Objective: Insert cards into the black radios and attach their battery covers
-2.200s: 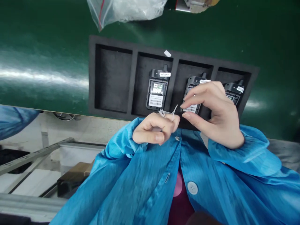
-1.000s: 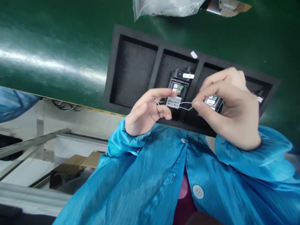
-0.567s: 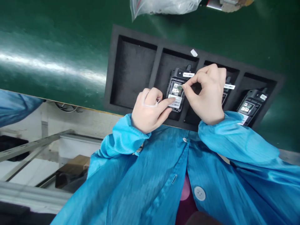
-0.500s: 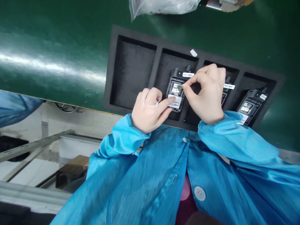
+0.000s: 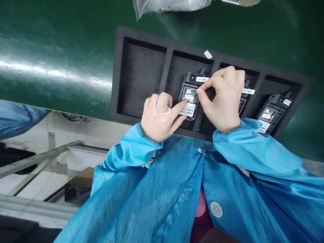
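Glossy green conveyor belt [image 5: 50, 40] across the far side, carrying a black foam tray with four compartments [image 5: 113, 67]; crumpled clear plastic bag [image 5: 167, 4] beyond it at 12 o'clock. Second compartment from the left holding a black handheld device [image 5: 187, 84], back upward, long axis roughly 12 to 6, antenna stub at the 12 end, white barcode label [image 5: 187, 109] at the 6 end. Left hand [image 5: 158, 118] at about 7 o'clock from the device, fingers curled around a thin clear plastic strip [image 5: 162, 113], index fingertip stretched onto the label's edge. Right hand [image 5: 224, 99] at 3 o'clock, nearer the opened back, thumb and forefinger pinched shut just over it; anything between them too small to tell. Another black device [image 5: 272, 111] in the end compartment toward 3 o'clock. Small white scrap [image 5: 208, 54] on the tray's rim. Another person's blue sleeve [image 5: 17, 116] well apart at 9 o'clock.
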